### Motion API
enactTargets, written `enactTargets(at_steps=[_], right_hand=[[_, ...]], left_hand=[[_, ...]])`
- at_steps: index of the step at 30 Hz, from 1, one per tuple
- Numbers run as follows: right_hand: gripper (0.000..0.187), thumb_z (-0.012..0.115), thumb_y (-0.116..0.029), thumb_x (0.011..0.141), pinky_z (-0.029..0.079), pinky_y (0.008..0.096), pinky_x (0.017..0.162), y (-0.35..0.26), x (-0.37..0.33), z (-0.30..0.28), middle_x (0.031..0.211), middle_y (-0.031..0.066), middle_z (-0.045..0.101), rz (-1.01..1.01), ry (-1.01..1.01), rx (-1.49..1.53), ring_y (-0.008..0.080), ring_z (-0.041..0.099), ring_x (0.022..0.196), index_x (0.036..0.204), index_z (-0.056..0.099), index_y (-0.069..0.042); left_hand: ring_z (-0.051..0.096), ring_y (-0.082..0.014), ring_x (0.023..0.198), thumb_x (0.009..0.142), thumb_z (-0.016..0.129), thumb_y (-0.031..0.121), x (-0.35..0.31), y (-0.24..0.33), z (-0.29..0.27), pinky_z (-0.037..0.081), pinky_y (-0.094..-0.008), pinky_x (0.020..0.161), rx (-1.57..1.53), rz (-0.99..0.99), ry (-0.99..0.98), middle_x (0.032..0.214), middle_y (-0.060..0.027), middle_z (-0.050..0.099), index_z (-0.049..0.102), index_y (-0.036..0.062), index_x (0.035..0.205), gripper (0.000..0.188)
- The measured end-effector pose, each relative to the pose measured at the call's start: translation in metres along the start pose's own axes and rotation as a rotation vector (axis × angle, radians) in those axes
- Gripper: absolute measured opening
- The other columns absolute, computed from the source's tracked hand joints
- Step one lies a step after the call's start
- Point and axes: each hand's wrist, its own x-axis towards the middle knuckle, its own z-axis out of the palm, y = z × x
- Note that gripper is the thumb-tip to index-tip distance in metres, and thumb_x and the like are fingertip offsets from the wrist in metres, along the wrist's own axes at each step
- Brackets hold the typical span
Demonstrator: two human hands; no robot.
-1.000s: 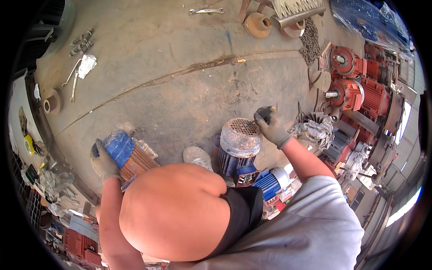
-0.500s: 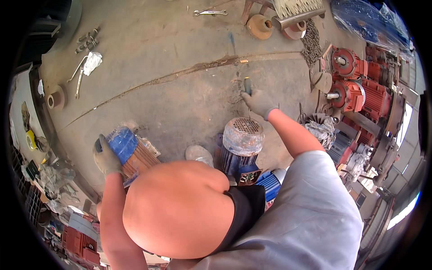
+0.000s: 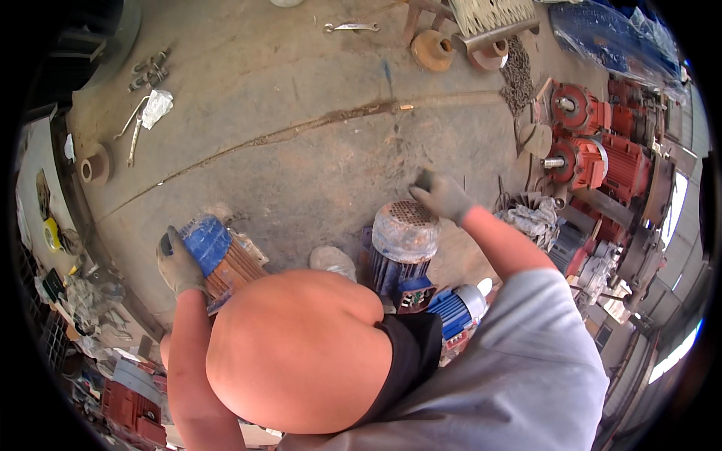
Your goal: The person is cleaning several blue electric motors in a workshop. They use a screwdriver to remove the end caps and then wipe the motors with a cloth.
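Observation:
My right hand (image 3: 445, 199), in a grey glove, is closed round a screwdriver (image 3: 425, 180) with a dark handle; its shaft is mostly hidden. The hand is just above and beside the perforated top cover (image 3: 415, 213) of an upright blue electric motor (image 3: 395, 269), whose open terminal box (image 3: 415, 299) shows wiring. My gloved left hand (image 3: 179, 261) grips the blue end of a second electric motor (image 3: 226, 263). That motor has rusty brown fins, leans at a slant, and is partly hidden behind my body.
A smaller blue motor (image 3: 453, 310) stands near my right side. Red motors (image 3: 583, 161) line the right. Wrenches (image 3: 135, 131), a white rag (image 3: 156, 109), a flanged ring (image 3: 95, 165) and another wrench (image 3: 352, 27) lie on the floor. A chain (image 3: 517, 79) hangs at the upper right.
My right hand has come down and slightly right with the screwdriver, closer to the upright motor's top cover. The left hand stays on its motor.

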Motion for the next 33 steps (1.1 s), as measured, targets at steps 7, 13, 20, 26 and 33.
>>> enactTargets(at_steps=[7, 13, 20, 26, 33], right_hand=[[0.057, 0.065, -0.050, 0.095, 0.058, 0.0521, 0.097, -0.013, 0.081, 0.033, 0.114, 0.0282, 0.078, 0.168, -0.303, -0.314, 0.0473, 0.075, 0.109, 0.113, 0.080, 0.002], [0.051, 0.066, -0.044, 0.100, 0.060, 0.0469, 0.088, -0.005, 0.047, -0.003, 0.100, 0.0256, 0.079, 0.285, 0.032, 0.113, 0.0396, 0.078, 0.094, 0.112, 0.078, 0.004], [0.033, 0.071, -0.029, 0.103, 0.061, 0.0384, 0.083, 0.036, -0.024, -0.006, 0.096, 0.0143, 0.081, 0.308, 0.163, 0.542, 0.0204, 0.078, 0.087, 0.110, 0.078, 0.003], [0.035, 0.072, -0.029, 0.099, 0.061, 0.0421, 0.090, 0.041, -0.035, 0.000, 0.103, 0.0190, 0.081, -0.083, 0.027, 0.248, 0.0331, 0.078, 0.096, 0.113, 0.078, 0.002], [0.050, 0.066, -0.044, 0.096, 0.058, 0.0529, 0.098, -0.049, 0.056, 0.020, 0.115, 0.0273, 0.078, 0.175, -0.334, -0.378, 0.0449, 0.075, 0.111, 0.110, 0.081, 0.002]], left_hand=[[0.072, -0.0343, 0.120, 0.108, 0.061, 0.050, 0.001, -0.003, 0.004, 0.051, -0.0429, 0.107, -0.053, -0.016, 0.018, 0.128, -0.0232, 0.076, 0.074, -0.0058, 0.129, 0.061], [0.071, -0.0346, 0.119, 0.108, 0.062, 0.050, -0.005, 0.009, -0.005, 0.051, -0.0431, 0.107, -0.009, -0.001, 0.002, 0.129, -0.0225, 0.076, 0.074, -0.0052, 0.129, 0.061], [0.071, -0.0357, 0.120, 0.109, 0.061, 0.051, -0.002, 0.002, -0.002, 0.051, -0.0438, 0.107, 0.026, 0.020, 0.020, 0.130, -0.0226, 0.075, 0.074, -0.0047, 0.129, 0.061], [0.071, -0.0361, 0.121, 0.109, 0.060, 0.051, -0.004, 0.005, -0.003, 0.051, -0.0437, 0.109, 0.044, 0.009, -0.001, 0.132, -0.0234, 0.075, 0.074, -0.0045, 0.131, 0.061], [0.071, -0.0350, 0.122, 0.109, 0.059, 0.051, -0.014, 0.023, -0.007, 0.051, -0.0434, 0.108, 0.003, -0.016, -0.020, 0.133, -0.0247, 0.074, 0.073, -0.0061, 0.132, 0.063]])
